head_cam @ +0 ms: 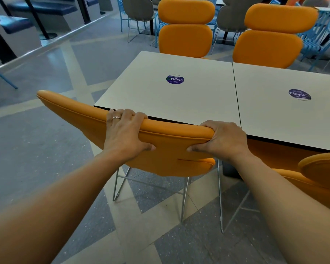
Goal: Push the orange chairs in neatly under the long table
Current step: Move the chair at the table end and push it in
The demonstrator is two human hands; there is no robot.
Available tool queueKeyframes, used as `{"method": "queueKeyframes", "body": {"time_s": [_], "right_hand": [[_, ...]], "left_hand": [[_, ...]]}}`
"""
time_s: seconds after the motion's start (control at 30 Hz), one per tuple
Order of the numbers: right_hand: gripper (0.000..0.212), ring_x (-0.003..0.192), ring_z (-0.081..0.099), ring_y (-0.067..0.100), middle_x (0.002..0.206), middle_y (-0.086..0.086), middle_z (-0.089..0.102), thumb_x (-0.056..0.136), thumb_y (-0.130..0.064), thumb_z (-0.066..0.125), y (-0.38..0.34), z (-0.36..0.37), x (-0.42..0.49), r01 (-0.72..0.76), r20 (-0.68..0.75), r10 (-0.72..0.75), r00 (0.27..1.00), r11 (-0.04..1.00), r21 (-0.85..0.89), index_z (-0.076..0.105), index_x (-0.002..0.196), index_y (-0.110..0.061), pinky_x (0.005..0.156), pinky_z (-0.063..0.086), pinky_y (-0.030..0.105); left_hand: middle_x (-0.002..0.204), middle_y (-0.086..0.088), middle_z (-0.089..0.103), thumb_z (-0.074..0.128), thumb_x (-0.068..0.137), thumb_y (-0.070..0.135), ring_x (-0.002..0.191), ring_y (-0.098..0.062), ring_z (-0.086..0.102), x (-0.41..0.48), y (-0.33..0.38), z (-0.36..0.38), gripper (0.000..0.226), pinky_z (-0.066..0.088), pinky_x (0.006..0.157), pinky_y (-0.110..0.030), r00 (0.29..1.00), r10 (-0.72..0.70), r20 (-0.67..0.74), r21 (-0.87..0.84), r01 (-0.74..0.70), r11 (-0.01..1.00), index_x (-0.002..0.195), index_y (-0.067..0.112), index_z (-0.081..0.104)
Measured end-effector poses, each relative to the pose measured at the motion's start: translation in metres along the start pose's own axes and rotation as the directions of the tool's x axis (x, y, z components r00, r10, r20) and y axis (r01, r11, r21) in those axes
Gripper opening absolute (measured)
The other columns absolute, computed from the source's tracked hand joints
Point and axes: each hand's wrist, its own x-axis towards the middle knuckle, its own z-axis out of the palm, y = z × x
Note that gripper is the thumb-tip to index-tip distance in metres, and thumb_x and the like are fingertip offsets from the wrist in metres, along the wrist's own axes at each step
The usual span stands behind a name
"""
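Observation:
An orange chair (170, 149) with wire legs stands at the near edge of the long white table (179, 96), its backrest top against the table's edge and angled out to the left. My left hand (124, 134) grips the top of that backrest, fingers over the rim and thumb behind. My right hand (221, 140) grips the same rim at its right end. Two orange chairs (185, 29) (271, 39) stand at the table's far side. Another orange chair (322, 172) shows partly at the near right.
Grey chairs (139, 10) and light blue wire chairs (320, 35) crowd the space behind the table. A dark bench (17, 23) and a post base (48, 35) stand at the far left. Tiled floor (46, 130) stretches to the left of the table.

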Motion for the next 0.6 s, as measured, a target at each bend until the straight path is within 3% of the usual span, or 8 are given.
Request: {"method": "queueKeyframes", "body": {"time_s": [0.2, 0.33, 0.43, 0.6], "right_hand": [[0.069, 0.092, 0.063, 0.014, 0.101, -0.012, 0.07, 0.059, -0.082, 0.072, 0.011, -0.007, -0.003, -0.057, 0.019, 0.057, 0.998, 0.998, -0.002, 0.063, 0.113, -0.04, 0.079, 0.057, 0.041], [0.088, 0.097, 0.064, 0.014, 0.109, -0.015, 0.067, 0.051, -0.095, 0.057, 0.0, -0.015, -0.005, -0.017, 0.105, 0.011, 0.994, 0.998, 0.064, 0.06, 0.121, -0.041, 0.082, 0.057, 0.041], [0.094, 0.102, 0.063, 0.015, 0.118, -0.015, 0.066, 0.053, -0.098, 0.05, -0.036, -0.02, 0.009, 0.059, 0.168, -0.071, 0.983, 0.996, 0.074, 0.059, 0.127, -0.041, 0.084, 0.057, 0.038], [0.082, 0.102, 0.063, 0.014, 0.121, -0.009, 0.068, 0.066, -0.09, 0.05, -0.115, -0.007, 0.051, 0.079, 0.174, -0.096, 0.98, 0.992, 0.103, 0.063, 0.128, -0.037, 0.088, 0.057, 0.04]], "left_hand": [[0.145, 0.001, 0.039, 0.068, 0.071, 0.065, 0.14, -0.026, 0.024, 0.003, 0.001, -0.007, 0.085, 0.006, 0.118, -0.048, 0.989, 0.113, 0.094, -0.108, -0.103, 0.989, 0.142, 0.036, 0.031], [0.14, 0.007, 0.048, 0.056, 0.079, 0.067, 0.134, -0.02, 0.034, 0.0, -0.009, -0.019, 0.067, 0.026, 0.114, -0.051, 0.99, 0.123, 0.065, -0.283, -0.099, 0.954, 0.137, 0.035, 0.046], [0.125, 0.009, 0.06, 0.051, 0.081, 0.066, 0.116, -0.014, 0.049, 0.006, -0.035, -0.037, 0.056, 0.04, 0.1, -0.043, 0.992, 0.129, 0.012, -0.34, -0.117, 0.933, 0.124, 0.031, 0.06], [0.11, 0.008, 0.066, 0.057, 0.086, 0.055, 0.1, -0.009, 0.051, 0.026, -0.094, -0.056, 0.038, 0.037, 0.084, -0.032, 0.991, 0.128, -0.043, -0.362, -0.135, 0.922, 0.112, 0.028, 0.067]]}}
